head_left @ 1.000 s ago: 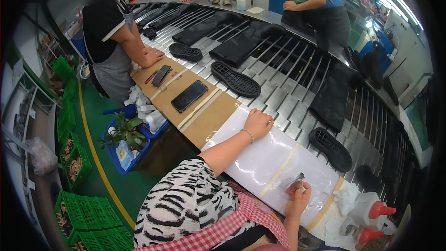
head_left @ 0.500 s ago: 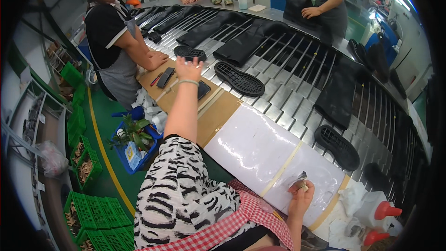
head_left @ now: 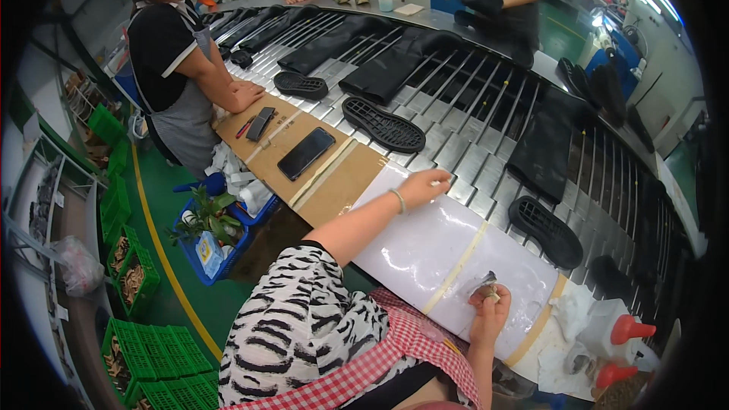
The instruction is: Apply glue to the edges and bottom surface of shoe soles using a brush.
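Observation:
My left hand [head_left: 427, 187], with a pale bracelet at the wrist, hovers over the far edge of the white plastic-covered board [head_left: 410, 235]. Its fingers are loosely bent, with whitish bits at the tips, and I see nothing held. My right hand [head_left: 490, 317] is closed on a crumpled, dark-stained rag [head_left: 483, 288] above the board's near right part. Beyond the board, black shoe soles lie on metal slats: one sole [head_left: 383, 124] ahead of my left hand, another sole [head_left: 545, 230] to its right, and a smaller sole [head_left: 301, 85] farther left.
A phone [head_left: 306, 153] lies on brown cardboard [head_left: 345, 186]. Black boot shafts [head_left: 548, 153] rest on the slatted conveyor [head_left: 463, 182]. Red-capped bottles [head_left: 619, 332] stand at right. A co-worker [head_left: 178, 68] leans in at left; others work across. A blue basket [head_left: 220, 247] sits below left.
My left hand has swung right and nearer, from over the small sole to the white board's far edge, uncovering the phone. My right hand still holds the rag.

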Action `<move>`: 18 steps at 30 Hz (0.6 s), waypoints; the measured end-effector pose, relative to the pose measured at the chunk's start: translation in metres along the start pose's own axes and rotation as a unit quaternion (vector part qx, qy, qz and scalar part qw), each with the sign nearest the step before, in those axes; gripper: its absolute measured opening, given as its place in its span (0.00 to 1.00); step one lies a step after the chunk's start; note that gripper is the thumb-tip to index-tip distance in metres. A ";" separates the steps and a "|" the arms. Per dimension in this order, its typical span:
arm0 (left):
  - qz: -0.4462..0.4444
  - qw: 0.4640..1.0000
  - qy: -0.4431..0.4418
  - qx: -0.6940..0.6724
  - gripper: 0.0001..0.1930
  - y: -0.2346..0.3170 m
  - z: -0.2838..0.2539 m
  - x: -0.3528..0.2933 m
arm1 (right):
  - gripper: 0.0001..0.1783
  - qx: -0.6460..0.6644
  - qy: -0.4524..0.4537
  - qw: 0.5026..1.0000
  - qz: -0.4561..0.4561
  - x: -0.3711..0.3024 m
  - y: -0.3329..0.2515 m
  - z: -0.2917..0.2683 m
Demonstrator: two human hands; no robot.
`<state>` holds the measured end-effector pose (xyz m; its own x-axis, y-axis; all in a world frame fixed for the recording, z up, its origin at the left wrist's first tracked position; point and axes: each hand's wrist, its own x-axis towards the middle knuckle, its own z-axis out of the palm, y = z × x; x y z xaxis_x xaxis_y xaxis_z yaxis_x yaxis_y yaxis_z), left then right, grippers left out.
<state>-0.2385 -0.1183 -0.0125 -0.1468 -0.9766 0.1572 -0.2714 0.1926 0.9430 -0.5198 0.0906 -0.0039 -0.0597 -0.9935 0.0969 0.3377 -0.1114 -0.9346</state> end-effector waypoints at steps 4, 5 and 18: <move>0.107 0.934 0.024 0.341 0.15 0.012 0.030 -0.017 | 0.22 0.001 0.006 1.000 -0.008 -0.001 0.003 -0.001; 0.111 0.937 0.028 0.331 0.14 0.011 0.032 -0.017 | 0.22 0.007 0.005 1.000 -0.008 0.000 0.003 0.001; 0.112 0.934 0.025 0.338 0.13 0.012 0.025 -0.018 | 0.21 0.009 -0.003 1.000 -0.004 0.001 0.003 0.011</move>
<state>-0.2627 -0.0961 -0.0117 -0.2313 -0.9046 0.3579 -0.7804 0.3922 0.4870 -0.5083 0.0886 -0.0029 -0.0572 -0.9926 0.1069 0.3542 -0.1203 -0.9274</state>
